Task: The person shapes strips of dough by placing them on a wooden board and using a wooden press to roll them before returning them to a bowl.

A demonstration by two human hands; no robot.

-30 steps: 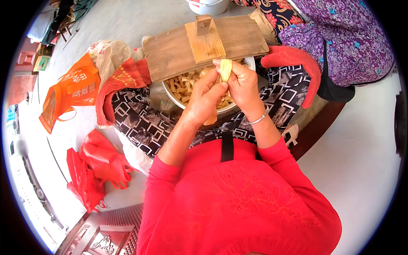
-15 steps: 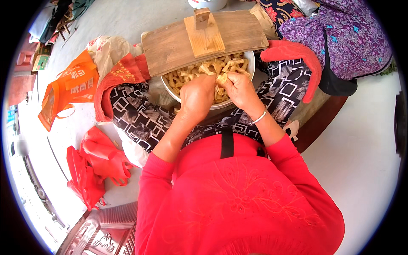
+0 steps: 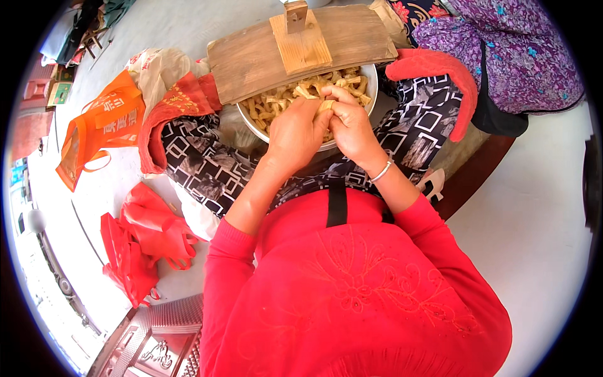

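Note:
A white round basin (image 3: 375,94) rests between my knees, filled with pale yellow-brown strips (image 3: 262,107) whose exact kind I cannot make out. Over its front half my two hands meet. My left hand (image 3: 296,134) is closed, with its back toward me and its fingertips hidden. My right hand (image 3: 353,129), a bracelet at its wrist, pinches one yellowish strip (image 3: 326,106) between thumb and fingers. That strip sits where the hands touch, and the left fingers appear to grip its other end. Across the basin's far side lies a wooden board (image 3: 245,66) with a wooden block (image 3: 301,44) on it.
Red cloth (image 3: 438,66) drapes over both knees. Left of me lie an orange bag (image 3: 107,129), a pale plastic bag (image 3: 162,66) and red bags (image 3: 154,229) on the floor. A person in purple patterned clothing (image 3: 502,56) sits at the far right. A carved brown panel (image 3: 157,342) stands at lower left.
Both hands have shifted slightly and turned. The right hand's fingers have lifted over the strip, and less of the strip shows between the hands. The basin and board stay put.

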